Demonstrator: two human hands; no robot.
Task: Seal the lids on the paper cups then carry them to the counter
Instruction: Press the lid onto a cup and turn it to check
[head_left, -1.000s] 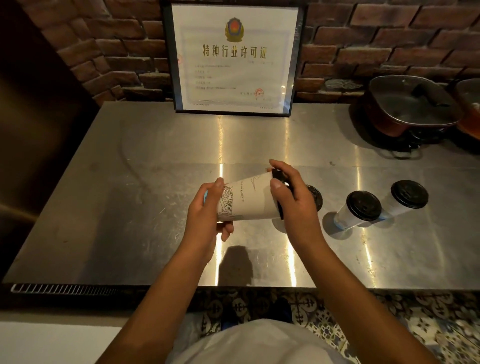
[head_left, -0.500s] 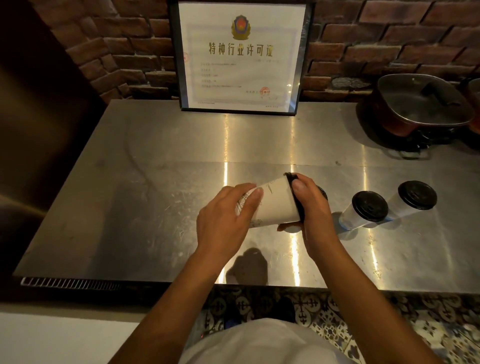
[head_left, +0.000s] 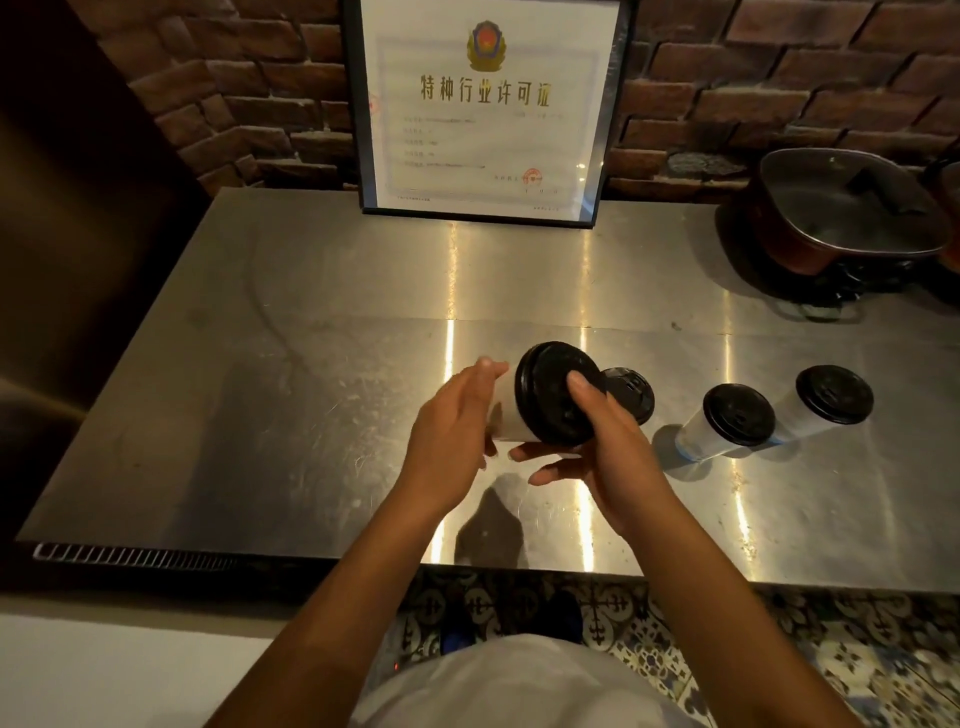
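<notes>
**Cup up in both hands, lid under the thumb**

We hold the cup (head_left: 506, 410) above the steel table (head_left: 311, 364), tipped on its side so its black lid (head_left: 553, 395) faces up and right. Our left hand (head_left: 447, 441) wraps the white body from the left, fingers curled behind it and mostly hidden, one fingertip showing at the cup's upper edge. Our right hand (head_left: 608, 447) takes the lid end: the thumb (head_left: 584, 389) presses flat on the lid's face, while the other fingers, slightly spread, curl beneath the rim and poke out below the cup.

Just behind the lid, a second cup (head_left: 631, 392) peeks out, lid on, partly hidden. Further right, two more lidded cups stand on the table: one (head_left: 727, 423) near our right hand, the last (head_left: 826, 400) just beside it.

At the back, a framed certificate (head_left: 488, 104) leans against the brick wall (head_left: 234, 78). A lidded pan (head_left: 841, 213) sits in the far right corner. Patterned floor tiles (head_left: 857, 660) show below the table edge.
</notes>
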